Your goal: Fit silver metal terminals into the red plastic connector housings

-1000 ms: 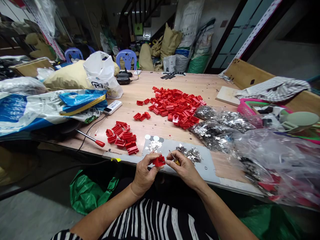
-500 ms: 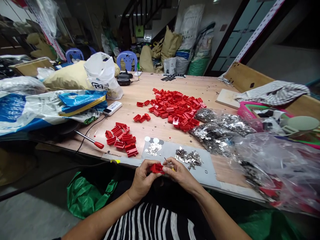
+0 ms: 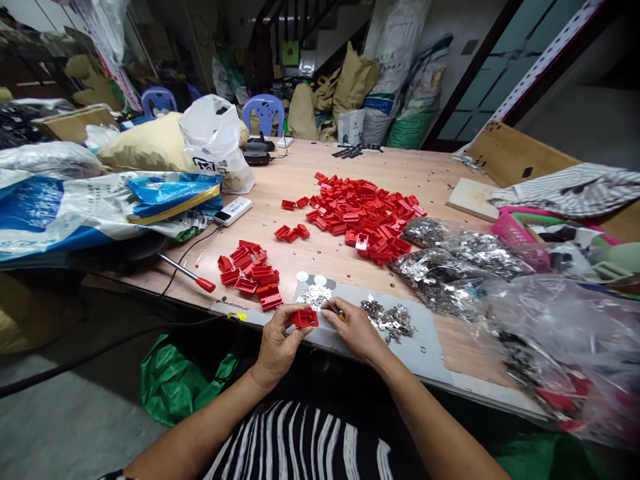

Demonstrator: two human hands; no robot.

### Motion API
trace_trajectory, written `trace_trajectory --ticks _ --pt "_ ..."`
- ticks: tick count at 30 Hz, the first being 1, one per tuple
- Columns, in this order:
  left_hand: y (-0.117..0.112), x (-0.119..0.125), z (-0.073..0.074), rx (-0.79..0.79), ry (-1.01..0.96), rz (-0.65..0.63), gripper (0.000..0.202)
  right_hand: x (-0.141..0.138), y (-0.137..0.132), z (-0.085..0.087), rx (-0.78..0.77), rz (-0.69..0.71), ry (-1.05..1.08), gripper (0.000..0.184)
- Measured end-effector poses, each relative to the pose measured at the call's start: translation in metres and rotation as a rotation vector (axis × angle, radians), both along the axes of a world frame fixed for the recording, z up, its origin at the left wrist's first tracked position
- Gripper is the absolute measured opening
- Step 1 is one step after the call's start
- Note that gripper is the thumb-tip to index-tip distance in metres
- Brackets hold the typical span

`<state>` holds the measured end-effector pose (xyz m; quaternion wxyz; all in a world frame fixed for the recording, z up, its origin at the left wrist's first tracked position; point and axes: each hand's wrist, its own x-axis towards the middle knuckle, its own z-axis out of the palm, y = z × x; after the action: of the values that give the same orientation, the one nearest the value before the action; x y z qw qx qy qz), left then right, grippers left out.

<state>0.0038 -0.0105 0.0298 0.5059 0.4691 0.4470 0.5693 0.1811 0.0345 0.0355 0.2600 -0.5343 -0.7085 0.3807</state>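
My left hand [image 3: 276,347] grips a small red plastic housing [image 3: 305,319] between thumb and fingers, its open side facing up, just over the table's front edge. Pinched in my right hand [image 3: 354,328] is a thin metal tool with a yellow handle [image 3: 342,316]; its exact kind is unclear. The fingers of that hand are at the near side of a pile of small shiny metal plates [image 3: 316,296] on a grey mat [image 3: 425,337]. Darker bent metal clips [image 3: 393,319] form a second pile, right of my right hand.
A large heap of red housings [image 3: 365,213] covers mid-table, with a smaller group [image 3: 250,270] at front left. Clear bags of metal parts [image 3: 435,273] lie right. A red-handled lever [image 3: 204,284], a white device [image 3: 233,211] with a cable, and sacks [image 3: 145,143] occupy the left.
My hands have parted: the left moved slightly left with the red housing, and the right moved off it towards the shiny plates. The whole view has shifted a little.
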Motion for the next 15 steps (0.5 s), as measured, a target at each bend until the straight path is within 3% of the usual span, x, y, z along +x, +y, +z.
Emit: trace_trajectory --ticks 3,5,15 --pt "0.0 0.002 -0.002 0.051 0.038 -0.037 0.026 -0.004 -0.005 -0.001 -0.298 0.035 0.367 0.033" --pt "0.0 0.003 -0.002 0.076 0.075 -0.057 0.025 -0.005 -0.008 0.0 -0.402 0.031 0.503 0.039" --pt "-0.007 0.006 0.003 0.122 0.111 -0.123 0.025 0.003 -0.022 0.009 -0.564 0.066 0.689 0.039"
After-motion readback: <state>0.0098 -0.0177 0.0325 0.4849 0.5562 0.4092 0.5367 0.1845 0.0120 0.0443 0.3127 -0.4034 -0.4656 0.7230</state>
